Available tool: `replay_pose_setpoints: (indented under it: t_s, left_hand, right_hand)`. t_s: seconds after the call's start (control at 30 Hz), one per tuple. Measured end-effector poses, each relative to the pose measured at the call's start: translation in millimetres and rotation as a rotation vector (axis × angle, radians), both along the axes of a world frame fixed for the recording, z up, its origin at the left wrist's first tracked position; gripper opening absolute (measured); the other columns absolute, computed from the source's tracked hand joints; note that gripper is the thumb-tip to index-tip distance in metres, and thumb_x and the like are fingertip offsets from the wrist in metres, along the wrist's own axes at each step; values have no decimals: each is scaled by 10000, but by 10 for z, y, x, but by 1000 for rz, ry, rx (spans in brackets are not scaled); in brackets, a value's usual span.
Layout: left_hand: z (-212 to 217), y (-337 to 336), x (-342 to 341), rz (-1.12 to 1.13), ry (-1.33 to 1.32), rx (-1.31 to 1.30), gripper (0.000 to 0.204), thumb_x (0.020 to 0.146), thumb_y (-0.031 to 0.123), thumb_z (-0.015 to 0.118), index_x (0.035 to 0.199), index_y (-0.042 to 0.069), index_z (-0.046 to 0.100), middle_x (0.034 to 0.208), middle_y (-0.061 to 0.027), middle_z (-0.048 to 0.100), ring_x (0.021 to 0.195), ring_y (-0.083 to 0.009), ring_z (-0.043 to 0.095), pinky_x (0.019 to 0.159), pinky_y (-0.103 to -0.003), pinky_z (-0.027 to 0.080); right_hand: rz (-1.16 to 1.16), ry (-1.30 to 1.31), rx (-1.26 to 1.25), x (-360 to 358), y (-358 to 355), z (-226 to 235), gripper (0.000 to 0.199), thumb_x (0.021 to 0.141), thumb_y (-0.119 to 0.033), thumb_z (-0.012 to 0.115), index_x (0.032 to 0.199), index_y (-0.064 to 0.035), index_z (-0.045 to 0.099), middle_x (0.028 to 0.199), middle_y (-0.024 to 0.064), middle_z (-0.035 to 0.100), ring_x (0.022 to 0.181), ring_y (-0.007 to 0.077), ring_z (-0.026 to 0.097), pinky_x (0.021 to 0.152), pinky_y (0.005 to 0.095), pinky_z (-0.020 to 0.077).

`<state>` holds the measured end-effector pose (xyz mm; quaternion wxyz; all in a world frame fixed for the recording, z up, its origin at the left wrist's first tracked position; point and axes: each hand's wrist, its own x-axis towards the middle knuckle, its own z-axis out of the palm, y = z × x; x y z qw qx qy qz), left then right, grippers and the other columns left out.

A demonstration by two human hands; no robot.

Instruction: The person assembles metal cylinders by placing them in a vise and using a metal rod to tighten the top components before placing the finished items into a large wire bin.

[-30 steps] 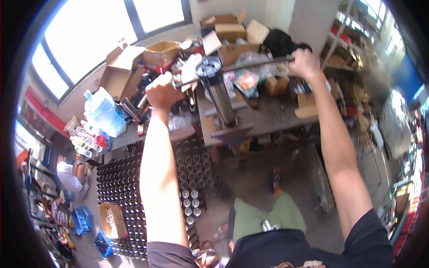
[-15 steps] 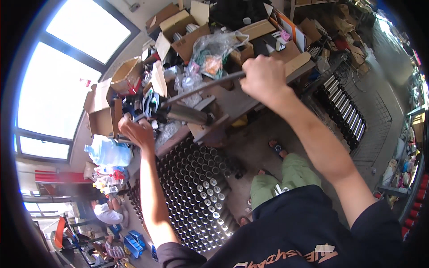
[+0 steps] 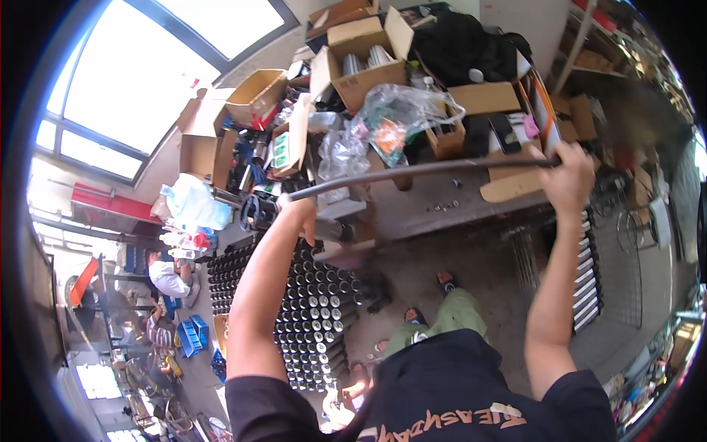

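A long dark metal bar (image 3: 427, 169) stretches crosswise above the workbench in front of me. My right hand (image 3: 571, 177) is wrapped round its right end. At the other end, my left hand (image 3: 299, 214) closes on the bar, its fingers partly hidden behind the wrist. Just beside the left hand sits a black ring-shaped piece (image 3: 258, 211). A metal cylinder (image 3: 335, 230) lies at the bench edge below the bar, partly covered by my left hand.
Cardboard boxes (image 3: 368, 81), a clear plastic bag (image 3: 405, 107) and loose parts crowd the workbench (image 3: 420, 217). Rows of upright dark tubes (image 3: 302, 287) stand on the floor below. More shiny tubes (image 3: 587, 280) are stacked at right. A person in white (image 3: 171, 278) sits far left.
My right hand has swung right with the bar, now lying more level. The left hand has moved right from beside the black ring to the bar's left end. My view has turned too.
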<state>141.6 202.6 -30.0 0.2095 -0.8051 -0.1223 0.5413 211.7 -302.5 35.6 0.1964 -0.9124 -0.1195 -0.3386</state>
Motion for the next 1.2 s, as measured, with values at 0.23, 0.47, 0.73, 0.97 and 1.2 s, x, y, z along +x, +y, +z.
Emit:
replay_pose_setpoints:
  t_s: [0.23,0.47,0.73,0.97,1.2]
  left_hand:
    - [631,-562,-1407,208,-821,-109,785,674,613,829,1159,35,613,964,-166,727,895,-299,722,774,-449,563]
    - [79,-1679,-2256,2057,-1275,-1578,737,957,747,328,1152,68,538,860,-135,664,716,-306,671,636,-423,573]
    - [24,-1683,-1863,2138,-1357,-1864,806,937,785,236,1138,76,563,810,-168,656,656,-325,676,611,-477,586]
    - [250,-1589,-2045,2075,-1276,-2344,814,935,796,245,1154,65,529,844,-182,641,706,-336,659,666,-469,562]
    - [326,-1498,-2027,1682,-1159,-2850,825,924,796,255,1253,82,506,856,-190,630,681,-329,634,637,-460,537]
  right_hand:
    - [177,664,67,-705,-819,-2117,421,867,-395,705,677,-20,671,648,245,586,636,455,602,570,511,457]
    - [33,1200,194,-1063,485,-3452,490,829,-502,695,780,-15,728,712,204,680,720,356,697,691,461,497]
    - [-28,1687,860,-596,1319,-4161,297,858,-428,647,689,-192,587,570,-42,510,449,110,431,399,283,295]
    - [43,1812,852,-736,977,-3961,623,894,-545,602,1363,-135,568,1378,84,607,1216,182,517,971,429,340]
    - [-149,1723,808,-906,28,-4365,317,900,-421,672,1038,-137,640,889,17,686,658,136,622,501,310,451]
